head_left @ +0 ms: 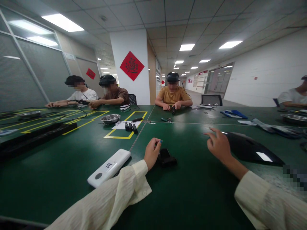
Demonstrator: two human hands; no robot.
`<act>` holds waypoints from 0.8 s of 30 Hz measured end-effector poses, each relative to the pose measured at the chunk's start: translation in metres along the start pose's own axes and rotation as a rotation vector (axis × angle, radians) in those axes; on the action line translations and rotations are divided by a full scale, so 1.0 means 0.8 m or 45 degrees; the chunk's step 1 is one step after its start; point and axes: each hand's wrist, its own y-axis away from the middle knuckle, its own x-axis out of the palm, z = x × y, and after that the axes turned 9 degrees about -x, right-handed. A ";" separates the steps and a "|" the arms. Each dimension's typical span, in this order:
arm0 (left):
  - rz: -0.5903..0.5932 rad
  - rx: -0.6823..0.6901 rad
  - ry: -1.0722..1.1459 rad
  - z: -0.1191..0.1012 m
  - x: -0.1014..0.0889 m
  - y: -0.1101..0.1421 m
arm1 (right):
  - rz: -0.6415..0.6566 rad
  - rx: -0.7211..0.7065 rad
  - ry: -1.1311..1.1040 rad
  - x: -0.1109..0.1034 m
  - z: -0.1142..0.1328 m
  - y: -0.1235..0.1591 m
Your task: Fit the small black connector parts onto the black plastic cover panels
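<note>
My left hand is closed, thumb and fingers pressed together, with a small blue-teal spot at the thumb tip. What it holds, if anything, I cannot make out. Right beside it on the green table lies a small black blocky object. To the left of that hand rests a long white device marked 26, partly behind my sleeve. My right hand is open, fingers apart and pointing left, with nothing in it. Close behind it sits a glossy black curved panel.
Several small black parts and a white paper lie by yellow tape, near a metal bowl. A long black tray stands at left. Gloves lie at right. Co-workers sit around the table, one directly opposite.
</note>
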 end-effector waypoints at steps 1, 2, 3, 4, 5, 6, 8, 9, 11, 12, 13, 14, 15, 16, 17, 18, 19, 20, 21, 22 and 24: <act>-0.017 0.002 0.000 0.001 0.000 -0.001 | 0.001 0.082 0.110 -0.001 -0.021 0.002; -0.031 0.004 -0.001 0.002 0.001 -0.001 | 0.007 0.155 0.211 -0.003 -0.041 0.007; -0.041 0.005 -0.001 0.003 0.001 -0.002 | 0.017 0.214 0.297 -0.005 -0.060 0.012; -0.047 0.006 -0.001 0.004 0.001 -0.002 | 0.033 0.264 0.366 -0.007 -0.077 0.019; -0.048 0.006 0.000 0.004 0.002 -0.002 | 0.065 0.312 0.422 -0.010 -0.093 0.026; -0.045 0.003 0.002 0.004 0.002 -0.002 | 0.117 0.364 0.468 -0.013 -0.106 0.033; -0.032 0.000 0.011 0.003 0.002 -0.001 | 0.261 0.461 0.535 -0.017 -0.126 0.045; -0.027 0.001 0.019 0.003 0.002 -0.001 | 0.342 0.509 0.554 -0.018 -0.133 0.050; -0.021 0.004 0.035 0.003 0.002 -0.001 | 0.505 0.626 0.543 -0.019 -0.144 0.055; -0.022 0.005 0.038 0.003 0.002 -0.001 | 0.575 0.690 0.512 -0.018 -0.147 0.056; -0.023 0.006 0.039 0.004 0.003 -0.001 | 0.637 0.752 0.473 -0.017 -0.150 0.056; -0.024 0.006 0.039 0.004 0.003 -0.001 | 0.690 0.803 0.429 -0.016 -0.152 0.055; -0.025 0.008 0.038 0.005 0.003 -0.001 | 0.733 0.839 0.388 -0.014 -0.153 0.055; -0.026 0.011 0.036 0.006 0.003 -0.002 | 0.764 0.859 0.357 -0.013 -0.154 0.054; -0.029 0.016 0.035 0.007 0.002 -0.002 | 0.786 0.871 0.336 -0.013 -0.154 0.053; -0.032 0.020 0.033 0.007 0.002 -0.002 | 0.806 0.880 0.319 -0.013 -0.154 0.053; -0.038 0.023 0.032 0.007 0.002 -0.002 | 0.817 0.891 0.307 -0.013 -0.153 0.052; -0.044 0.026 0.031 0.007 0.002 -0.002 | 0.819 0.901 0.301 -0.014 -0.151 0.051; -0.048 0.027 0.031 0.006 0.002 -0.002 | 0.818 0.912 0.301 -0.015 -0.150 0.051; -0.051 0.025 0.032 0.006 0.002 -0.002 | 0.819 0.920 0.306 -0.016 -0.148 0.050; -0.049 0.018 0.038 0.005 0.002 -0.001 | 0.832 0.931 0.326 -0.019 -0.145 0.050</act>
